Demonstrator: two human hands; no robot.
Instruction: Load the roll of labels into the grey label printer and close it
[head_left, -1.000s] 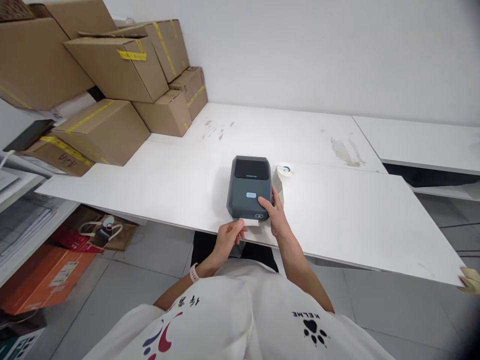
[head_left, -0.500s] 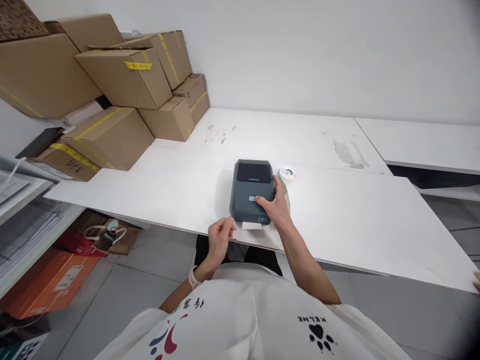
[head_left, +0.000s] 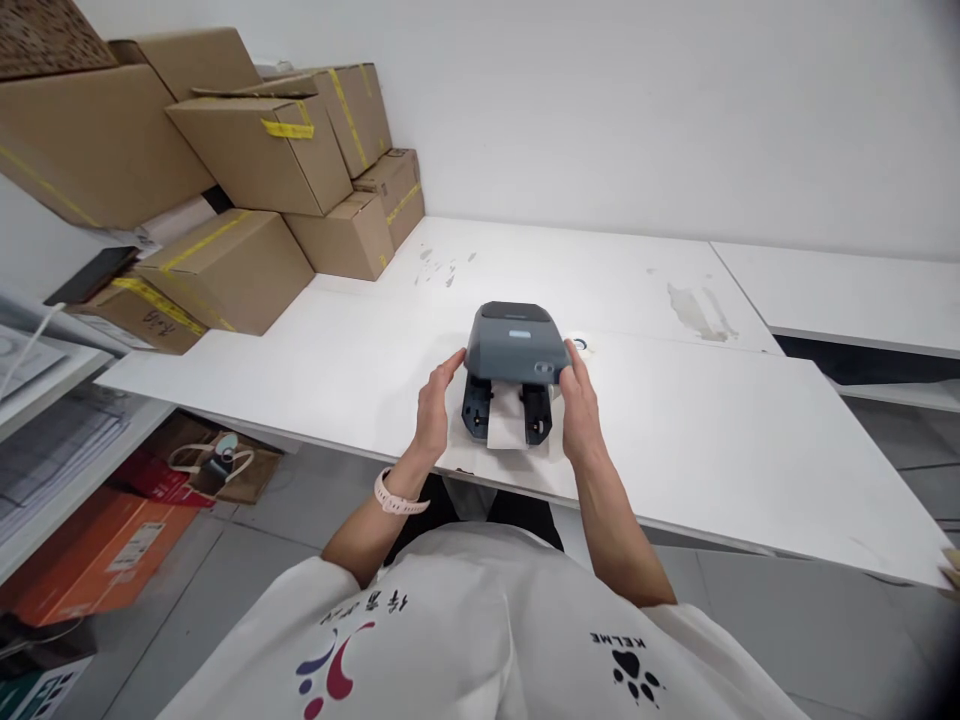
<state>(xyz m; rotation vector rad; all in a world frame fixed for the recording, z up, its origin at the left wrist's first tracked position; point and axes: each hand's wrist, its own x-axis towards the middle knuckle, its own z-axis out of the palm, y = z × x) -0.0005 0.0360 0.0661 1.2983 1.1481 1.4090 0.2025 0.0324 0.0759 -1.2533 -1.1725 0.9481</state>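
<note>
The work looks partway along: the dark grey printer [head_left: 517,350] sits near the front edge of the bench [head_left: 675,430], its cover [head_left: 517,345] tilted up at the front and its base [head_left: 474,420] exposed, with a white paper strip [head_left: 508,425] lying through the middle of the base and reaching out past its front. The strip seems to be in its channel, while the cover is not seated on the base, so that part appears undone. The left hand [head_left: 431,410] has its fingers stretched out and close together, their tips at the cover's left edge; the right hand [head_left: 583,410] lies along the right edge, and whether its fingers pinch the rim I cannot tell. Just beside the printer on the right, partly hidden by that hand, is a white roll [head_left: 583,345]. As for containers, the open base holds the strip between dark inner parts; the cardboard boxes [head_left: 251,155] stacked at the left carry yellow tape, their contents hidden; below, an orange box [head_left: 97,560] and a brown paper bag [head_left: 262,465] stand by the shelf [head_left: 82,375], and what they hold cannot be made out
</note>
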